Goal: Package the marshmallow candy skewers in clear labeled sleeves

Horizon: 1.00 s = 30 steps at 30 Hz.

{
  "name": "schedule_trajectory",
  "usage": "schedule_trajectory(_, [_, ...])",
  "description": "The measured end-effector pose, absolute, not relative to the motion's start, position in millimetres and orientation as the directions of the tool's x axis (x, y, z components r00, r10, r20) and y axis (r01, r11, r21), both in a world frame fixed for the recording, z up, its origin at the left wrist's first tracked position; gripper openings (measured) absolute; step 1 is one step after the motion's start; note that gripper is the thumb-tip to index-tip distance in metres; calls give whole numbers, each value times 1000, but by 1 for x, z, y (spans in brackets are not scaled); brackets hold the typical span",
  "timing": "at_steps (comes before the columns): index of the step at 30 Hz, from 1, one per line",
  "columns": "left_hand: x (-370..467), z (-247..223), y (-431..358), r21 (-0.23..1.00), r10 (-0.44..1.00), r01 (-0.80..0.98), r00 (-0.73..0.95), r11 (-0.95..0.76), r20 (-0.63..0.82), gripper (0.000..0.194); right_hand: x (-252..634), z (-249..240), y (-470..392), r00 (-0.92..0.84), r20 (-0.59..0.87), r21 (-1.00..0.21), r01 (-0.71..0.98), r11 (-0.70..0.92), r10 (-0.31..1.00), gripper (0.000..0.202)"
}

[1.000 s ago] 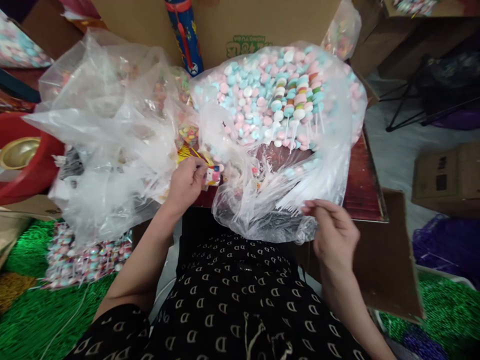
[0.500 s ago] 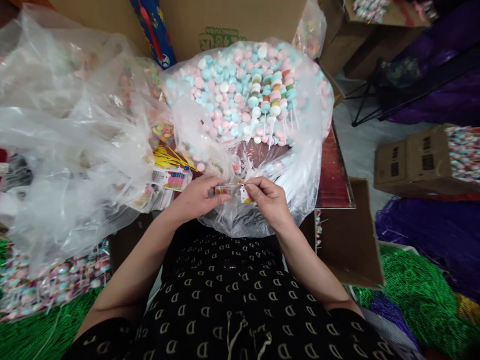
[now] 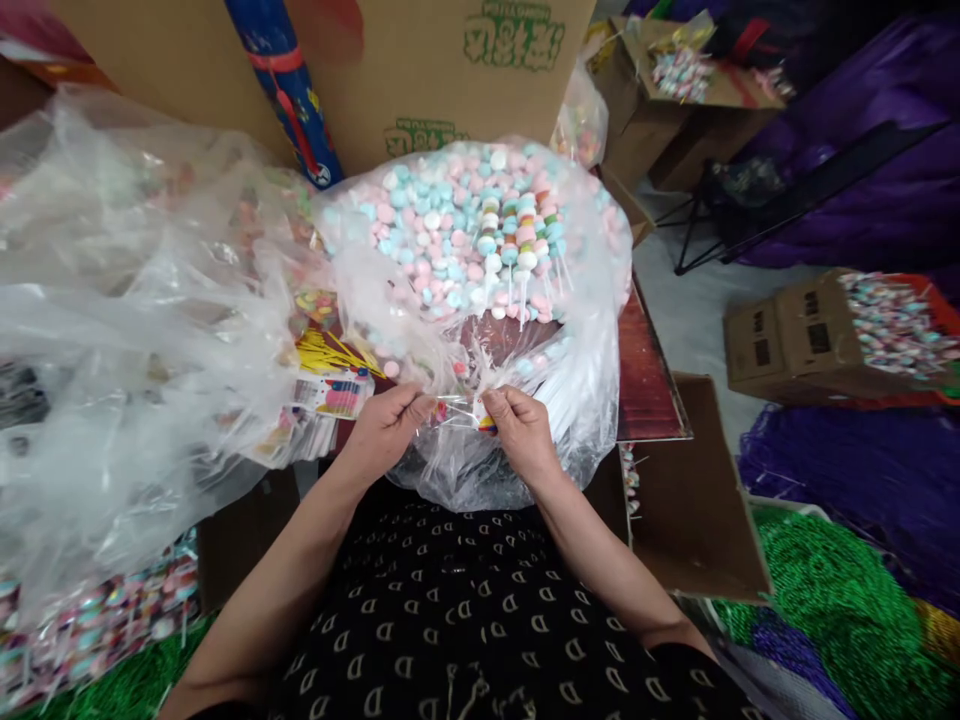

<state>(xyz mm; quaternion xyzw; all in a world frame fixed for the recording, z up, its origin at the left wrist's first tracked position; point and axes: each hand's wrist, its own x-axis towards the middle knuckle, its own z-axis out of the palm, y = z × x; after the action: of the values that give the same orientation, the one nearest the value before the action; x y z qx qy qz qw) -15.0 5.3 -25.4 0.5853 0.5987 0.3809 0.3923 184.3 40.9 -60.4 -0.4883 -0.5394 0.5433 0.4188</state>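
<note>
My left hand (image 3: 391,425) is closed, thumb against fingers, on the left end of a small clear wrapper (image 3: 452,410). The fingers of my right hand (image 3: 519,425) pinch a small printed card (image 3: 484,412) at the wrapper's right end. Both hands are over the near edge of a large clear plastic bag (image 3: 600,370) full of pink, blue and white candies (image 3: 431,235). Several candy skewers (image 3: 525,235) lie on top of the candies. Left of my left hand are printed cards (image 3: 330,393) and yellow ties (image 3: 330,350).
Crumpled plastic bags (image 3: 150,330) cover the left side. Behind stands a big cardboard box (image 3: 420,60) with a blue tube (image 3: 281,90) before it. An open carton (image 3: 690,500) is at the right, below the red table corner (image 3: 652,390). Green strands (image 3: 840,590) lie lower right.
The view has tilted up slightly. My left hand has drawn away from my right and now pinches the wrapper's end, which looks stretched between them.
</note>
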Motion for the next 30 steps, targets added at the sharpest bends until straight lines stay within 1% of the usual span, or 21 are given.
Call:
schedule_trajectory(2, [-15, -26, 7, 924, 1000, 382, 0, 11, -12, 33, 184, -62, 43, -205, -101, -995, 27, -97, 974, 41])
schedule_trajectory(4, [-14, -28, 7, 938, 1000, 346, 3, 21, -23, 25, 183, -63, 46, -221, -113, -993, -16, -119, 969, 35])
schedule_trajectory(6, [-13, -31, 7, 956, 998, 285, -24, 64, -60, 17, 182, -63, 47, -209, -126, -991, -22, -133, 970, 35])
schedule_trajectory(8, [-11, -36, 5, 974, 992, 197, -82, 113, -98, 17, 180, -61, 47, -195, -140, -990, 9, -140, 971, 40])
schedule_trajectory(11, [-10, -46, 2, 985, 978, 86, -161, 149, -134, 25, 175, -56, 49, -218, -126, -992, 57, -116, 968, 50])
schedule_trajectory(13, [-10, -52, 1, 987, 973, 61, -190, 146, -133, 30, 171, -55, 51, -232, -107, -994, 34, -102, 967, 45])
schedule_trajectory(15, [-11, -56, 0, 989, 973, 44, -190, 142, -131, 32, 168, -54, 54, -235, -117, -992, -16, -124, 965, 39])
schedule_trajectory(16, [-11, -57, 0, 990, 973, 23, -189, 140, -134, 33, 167, -54, 56, -234, -130, -989, -35, -142, 964, 40])
schedule_trajectory(19, [-10, -54, 1, 987, 979, -71, -131, 147, -156, 32, 165, -53, 60, -199, -157, -986, -21, -164, 967, 52])
schedule_trajectory(21, [-10, -50, 1, 978, 982, -123, -71, 167, -176, 30, 165, -51, 62, -183, -150, -989, 23, -148, 972, 62])
schedule_trajectory(23, [-10, -46, 2, 972, 979, -150, -64, 181, -193, 31, 165, -47, 64, -202, -120, -991, 76, -107, 972, 69])
schedule_trajectory(27, [-8, -47, 5, 965, 955, -186, -195, 186, -222, 43, 163, -43, 67, -259, -39, -987, 158, 3, 965, 73])
schedule_trajectory(30, [-8, -50, 8, 959, 925, -220, -295, 176, -237, 47, 158, -46, 72, -290, -1, -983, 176, 52, 957, 69])
